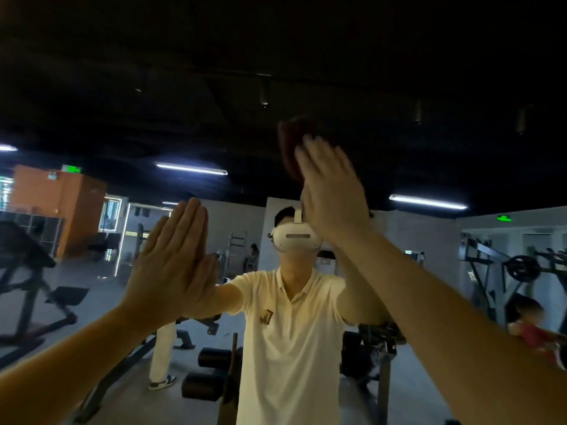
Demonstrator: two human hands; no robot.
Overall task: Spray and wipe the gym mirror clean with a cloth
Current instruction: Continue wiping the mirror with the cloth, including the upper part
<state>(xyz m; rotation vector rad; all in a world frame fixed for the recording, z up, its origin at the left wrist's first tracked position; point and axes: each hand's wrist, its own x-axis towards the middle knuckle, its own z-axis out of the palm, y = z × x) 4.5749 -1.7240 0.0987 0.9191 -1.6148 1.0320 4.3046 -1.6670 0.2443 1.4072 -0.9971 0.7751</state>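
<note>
The gym mirror (429, 87) fills the whole view and reflects me in a pale polo shirt with a white headset. My left hand (171, 265) lies flat on the glass at left of centre, fingers straight and together. My right hand (331, 191) is raised higher, blurred, with straight fingers pressing a dark red cloth (291, 142) against the mirror. Only the cloth's upper left part shows past the fingers. No spray bottle is in view.
In the reflection stand weight benches (64, 296), a plate-loaded machine (521, 268) at right and foam rollers (211, 360) low in the middle. Other people appear behind me, one at the lower right. The upper half of the glass reflects a dark ceiling.
</note>
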